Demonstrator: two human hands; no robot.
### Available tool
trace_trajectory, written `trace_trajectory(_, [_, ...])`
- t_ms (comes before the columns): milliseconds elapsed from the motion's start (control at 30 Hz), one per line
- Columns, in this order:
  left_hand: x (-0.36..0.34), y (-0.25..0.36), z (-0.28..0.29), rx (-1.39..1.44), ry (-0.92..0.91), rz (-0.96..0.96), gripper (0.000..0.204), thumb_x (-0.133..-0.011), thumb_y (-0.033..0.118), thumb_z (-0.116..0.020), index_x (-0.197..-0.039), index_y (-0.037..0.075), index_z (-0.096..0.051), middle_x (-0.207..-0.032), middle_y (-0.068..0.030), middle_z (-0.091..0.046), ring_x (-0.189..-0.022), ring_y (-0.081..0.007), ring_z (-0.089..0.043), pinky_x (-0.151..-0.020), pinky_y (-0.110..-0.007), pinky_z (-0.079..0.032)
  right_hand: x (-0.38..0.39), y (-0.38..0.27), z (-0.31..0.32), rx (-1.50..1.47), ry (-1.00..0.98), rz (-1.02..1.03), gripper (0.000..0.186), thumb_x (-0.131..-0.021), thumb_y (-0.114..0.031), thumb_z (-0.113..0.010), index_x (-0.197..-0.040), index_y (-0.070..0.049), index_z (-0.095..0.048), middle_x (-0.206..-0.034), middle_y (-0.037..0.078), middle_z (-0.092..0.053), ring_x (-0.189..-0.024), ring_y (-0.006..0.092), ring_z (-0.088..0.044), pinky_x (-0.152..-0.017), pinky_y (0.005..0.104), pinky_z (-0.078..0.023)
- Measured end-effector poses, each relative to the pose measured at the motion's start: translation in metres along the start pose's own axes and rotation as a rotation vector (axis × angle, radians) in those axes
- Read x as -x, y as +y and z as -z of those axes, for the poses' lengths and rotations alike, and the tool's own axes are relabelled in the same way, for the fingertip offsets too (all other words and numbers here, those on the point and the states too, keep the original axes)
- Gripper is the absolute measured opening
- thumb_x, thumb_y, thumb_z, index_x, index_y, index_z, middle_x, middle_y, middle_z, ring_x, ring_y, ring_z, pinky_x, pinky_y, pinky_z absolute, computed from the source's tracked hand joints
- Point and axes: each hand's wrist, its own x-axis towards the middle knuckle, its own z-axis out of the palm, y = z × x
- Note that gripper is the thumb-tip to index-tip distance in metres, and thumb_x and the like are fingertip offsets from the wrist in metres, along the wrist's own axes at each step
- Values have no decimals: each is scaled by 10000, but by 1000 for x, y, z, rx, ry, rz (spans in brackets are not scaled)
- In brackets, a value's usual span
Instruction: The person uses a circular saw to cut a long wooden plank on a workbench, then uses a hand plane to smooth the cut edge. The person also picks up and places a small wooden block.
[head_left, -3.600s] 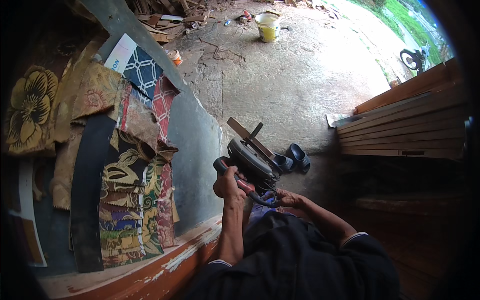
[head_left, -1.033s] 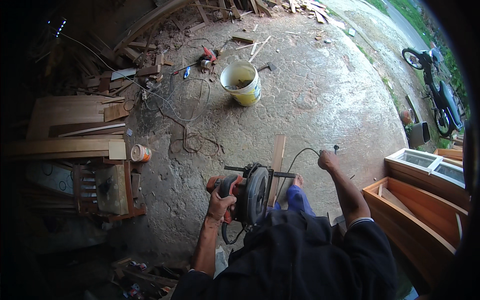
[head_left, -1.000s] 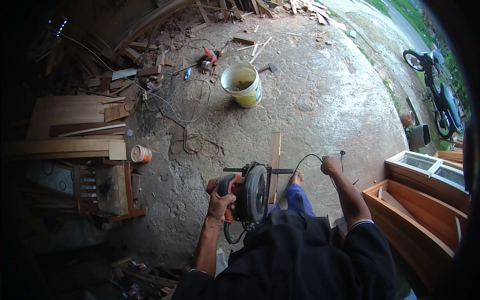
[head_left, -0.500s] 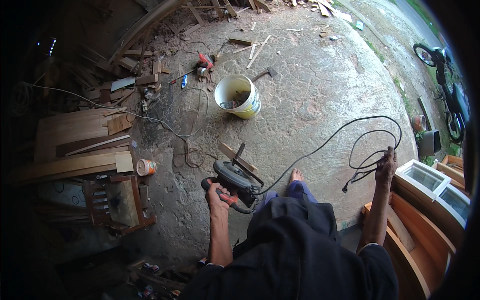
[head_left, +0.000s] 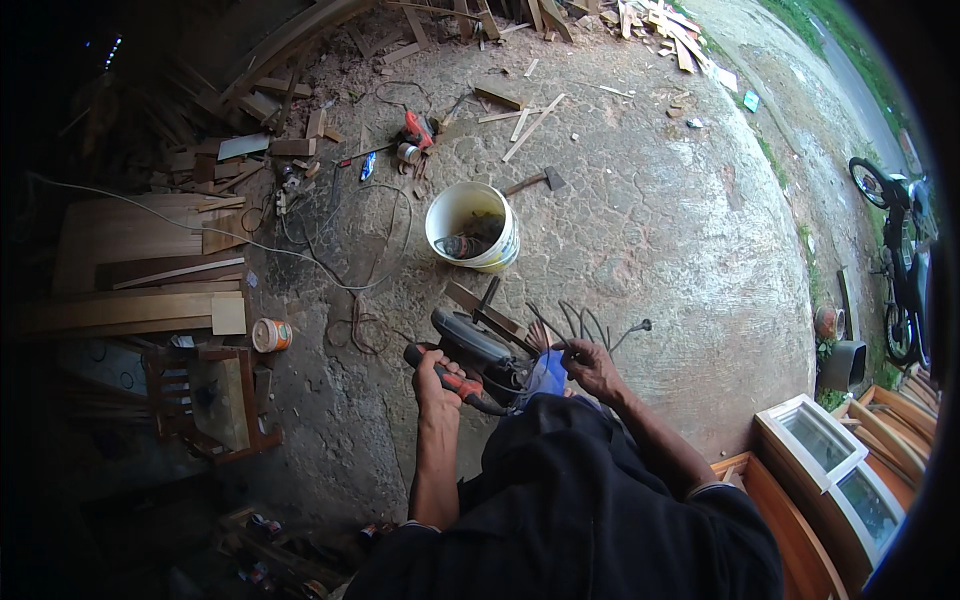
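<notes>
A circular saw (head_left: pixel 470 338) hangs above the floor (head_left: pixel 660 220), near the person's body and left of centre. It has a rounded black blade guard, a red and black handle (head_left: pixel 460 386) and a dark bar sticking out at the far side, where a strip of wood (head_left: pixel 500 321) lies along it. The left hand (head_left: pixel 436 378) is wrapped tightly around the handle. To its right, the right hand (head_left: pixel 592 368) pinches the black cord (head_left: pixel 625 335), gathered in narrow loops, with the plug (head_left: pixel 642 326) dangling free at the right. Farther off stands a white and yellow bucket (head_left: pixel 503 254) with things inside, a hatchet (head_left: pixel 540 181) lying just beyond it. Left of these are a red power tool (head_left: pixel 416 131), an orange and white tub (head_left: pixel 271 336) and a cushioned chair (head_left: pixel 220 404). White-framed windows (head_left: pixel 830 455) lean near right; a motorcycle (head_left: pixel 897 265) stands far right.
</notes>
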Motion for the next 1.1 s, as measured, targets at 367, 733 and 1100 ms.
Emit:
trace_trajectory(367, [-60,28,-145,104,-63,76,171,-853,117,-593,-768,141,-446,-697,20,-478,-587,-125,-458,-599,-294,-454,-89,-57,29,-196,-136,-45,210,-917,-108,-755,-1075,-55,-627,-973,-32,-600,-882,74,-542,-795,260,-457])
trace_trajectory(733, [-109,26,-251,-326,-81,-112,108,-811,57,-663,-774,82,-564,-676,-11,-535,-539,-138,-553,-502,-304,-469,-215,-224,119,245,204,293,202,-884,-215,-803,-904,-27,-731,-734,49,-672,-684,127,-617,-622,313,-487])
trace_trajectory(1100, [-90,66,-354,-515,-450,-179,489,-731,39,-655,-1217,38,-605,-751,-24,-625,-546,-96,-567,-471,-251,-467,-527,-269,311,799,457,223,228,-847,-282,-710,-925,-74,-662,-846,209,-696,-813,425,-688,-679,501,-518])
